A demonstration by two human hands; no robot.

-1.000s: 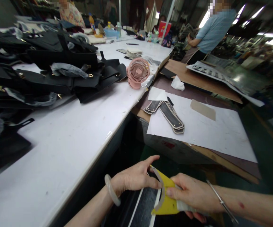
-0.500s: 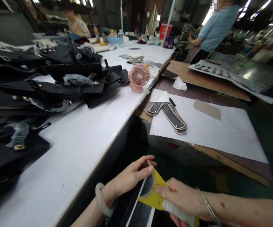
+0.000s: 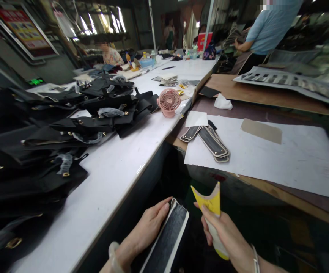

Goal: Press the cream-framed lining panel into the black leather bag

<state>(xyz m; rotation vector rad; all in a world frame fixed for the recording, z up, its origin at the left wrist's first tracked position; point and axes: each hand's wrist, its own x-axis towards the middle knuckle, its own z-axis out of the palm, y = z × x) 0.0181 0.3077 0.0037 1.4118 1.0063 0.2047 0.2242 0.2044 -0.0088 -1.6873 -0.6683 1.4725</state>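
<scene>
Strap piece [image 3: 168, 237], dark with a pale border, held low in front of the worktop [image 3: 115, 178], off its near edge and not resting on it. The left hand [image 3: 148, 227] lies along the strap piece's left edge, fingers [image 3: 164, 207] curled over its upper end. The right hand [image 3: 224, 237] pinches a yellow backing sheet [image 3: 210, 204], thumb and fingers closed on its lower part; the sheet stands free, just right of the strap piece, and appears clear of it, upper corners curling.

Risks, as judged from this view: the strap piece has no support beneath, so a loosened left-hand grip could drop it to the floor. If its upper face is sticky, which cannot be confirmed here, the fingers over its end could smudge it, or the curled sheet could fall back onto it. Finished strap pieces [image 3: 214, 144] lie beyond on white paper [image 3: 280, 159], right of the worktop; a pink fan [image 3: 168, 101] stands on the worktop's far right edge beside black bag parts [image 3: 96, 113], and its draught could lift light sheets.
</scene>
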